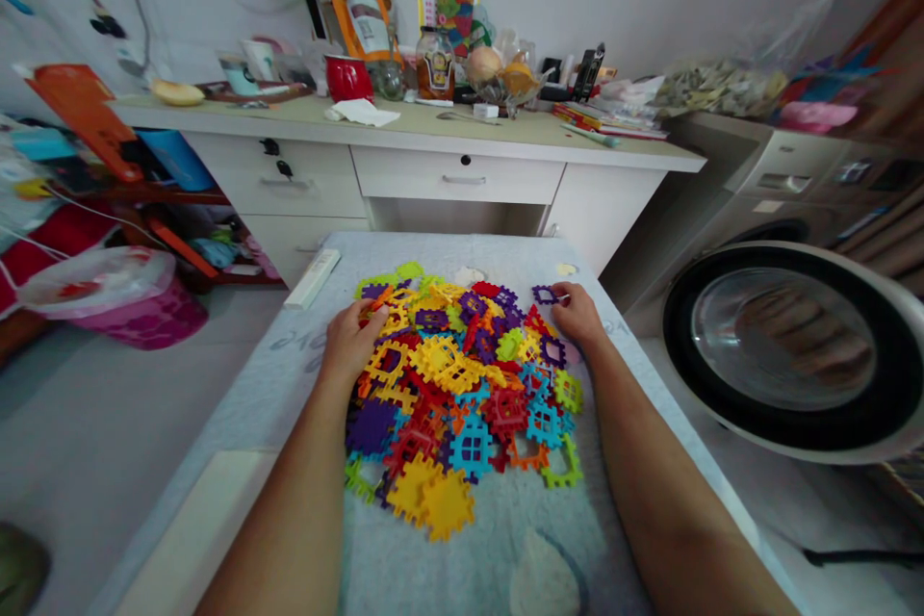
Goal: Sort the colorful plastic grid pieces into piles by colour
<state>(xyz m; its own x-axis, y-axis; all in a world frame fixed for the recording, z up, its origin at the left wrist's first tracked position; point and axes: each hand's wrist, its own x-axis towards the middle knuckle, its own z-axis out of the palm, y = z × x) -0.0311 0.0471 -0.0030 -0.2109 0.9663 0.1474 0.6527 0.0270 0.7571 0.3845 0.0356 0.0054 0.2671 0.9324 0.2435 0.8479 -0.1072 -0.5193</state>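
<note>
A mixed heap of toothed plastic building pieces (433,361) in yellow, red, purple, blue, green and orange covers the middle of the cloth-covered table (469,558). My right hand (576,313), at the heap's far right edge, pinches a purple square frame piece (543,295) between thumb and fingers. At the far left edge is my left hand (352,337), its thumb and fingers closed in against the pieces. Orange and yellow parts show by its fingertips; what it grips is partly hidden. Two yellow solid pieces (446,503) lie at the near edge.
A long white box (313,279) lies at the table's far left. Behind stands a white drawer desk (462,175) with a red pot (349,78), jars and papers. The washing machine's round door (794,351) hangs open at right; a pink bin (122,298) stands left.
</note>
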